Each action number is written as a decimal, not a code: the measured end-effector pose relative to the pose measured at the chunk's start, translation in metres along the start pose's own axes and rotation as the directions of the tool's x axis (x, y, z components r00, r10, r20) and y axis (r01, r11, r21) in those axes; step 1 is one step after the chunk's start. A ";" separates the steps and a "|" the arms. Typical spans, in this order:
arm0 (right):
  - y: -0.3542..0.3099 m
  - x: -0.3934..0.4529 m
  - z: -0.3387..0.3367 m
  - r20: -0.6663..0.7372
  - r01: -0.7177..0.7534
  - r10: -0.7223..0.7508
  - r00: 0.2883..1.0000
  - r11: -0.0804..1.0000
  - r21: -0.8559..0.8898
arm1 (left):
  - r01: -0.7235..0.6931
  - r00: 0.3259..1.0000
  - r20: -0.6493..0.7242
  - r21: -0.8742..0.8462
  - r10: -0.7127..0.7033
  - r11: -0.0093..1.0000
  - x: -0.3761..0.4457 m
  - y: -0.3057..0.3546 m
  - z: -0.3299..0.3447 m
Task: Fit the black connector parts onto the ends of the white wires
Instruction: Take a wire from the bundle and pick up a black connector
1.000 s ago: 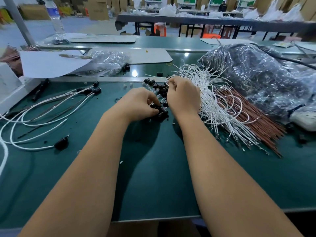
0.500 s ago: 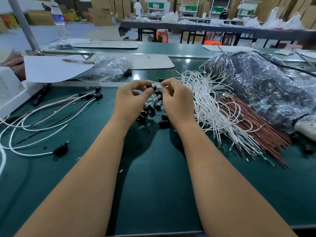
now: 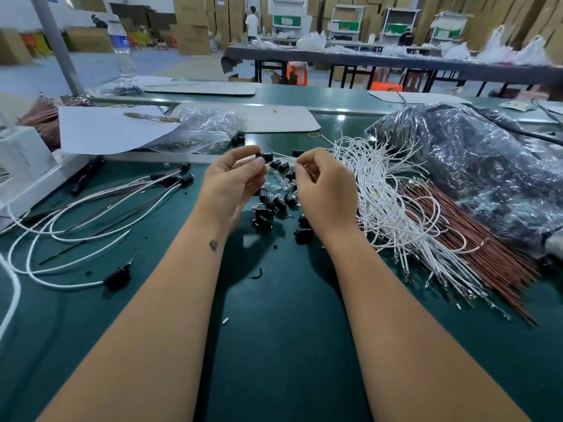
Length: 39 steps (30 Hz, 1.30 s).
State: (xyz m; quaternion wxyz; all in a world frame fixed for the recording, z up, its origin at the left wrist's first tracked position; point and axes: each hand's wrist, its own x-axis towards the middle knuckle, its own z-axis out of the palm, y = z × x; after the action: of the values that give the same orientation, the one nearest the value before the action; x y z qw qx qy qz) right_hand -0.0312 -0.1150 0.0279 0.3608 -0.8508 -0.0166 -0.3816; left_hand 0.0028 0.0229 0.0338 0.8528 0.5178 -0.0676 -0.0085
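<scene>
One black connector (image 3: 267, 156) is being pinched between the thumb and curled fingers (image 3: 254, 151) of the left hand (image 3: 233, 181), raised above the green bench (image 3: 274, 330); one white wire (image 3: 285, 155) is being pinched at its end by the curled fingers (image 3: 304, 161) of the right hand (image 3: 327, 190), its tip being held just beside the connector, and whether the two are touching cannot be told; a loose heap of black connectors (image 3: 275, 205), too many and too overlapped to be counted, is lying on the bench between and below the two hands, mixed with small clear pieces; one large bundle of white wires (image 3: 393, 208) is lying to the right of the right hand, with one bundle of brown wires (image 3: 475, 236) just beside it on its right; four finished wires with black ends (image 3: 179, 178) are being seen on the left of the bench, and one more black end (image 3: 117, 277) is lying nearer; one dark plastic bag (image 3: 475, 166) is resting at far right, one clear plastic bag (image 3: 204, 129) behind the left hand, one white sheet (image 3: 103, 132) beside it; one water bottle (image 3: 123, 47) is standing at the back, its blue label too blurred to be read.
</scene>
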 end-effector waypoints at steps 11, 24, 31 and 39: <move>0.002 0.001 -0.002 0.006 -0.025 0.025 1.000 1.000 -0.016 | -0.035 0.998 0.053 0.126 0.028 0.991 0.001 -0.002 -0.001; 0.002 0.001 -0.001 0.017 -0.005 0.005 1.000 0.999 0.032 | -0.062 0.992 0.119 0.213 0.037 0.975 -0.002 -0.005 0.001; 0.003 0.000 -0.001 0.008 0.006 -0.006 1.000 1.000 0.003 | -0.066 0.992 0.119 0.215 0.041 0.974 -0.003 -0.005 0.003; 0.003 0.001 -0.002 0.013 0.036 -0.036 0.999 0.999 -0.026 | -0.047 0.996 0.084 0.223 0.029 0.974 0.000 -0.007 0.002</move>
State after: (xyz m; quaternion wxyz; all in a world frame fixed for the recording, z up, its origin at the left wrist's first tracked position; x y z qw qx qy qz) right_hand -0.0305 -0.1187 0.0273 0.3425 -0.8575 -0.0291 -0.3827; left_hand 0.0028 0.0178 0.0287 0.7853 0.6089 -0.1124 -0.0054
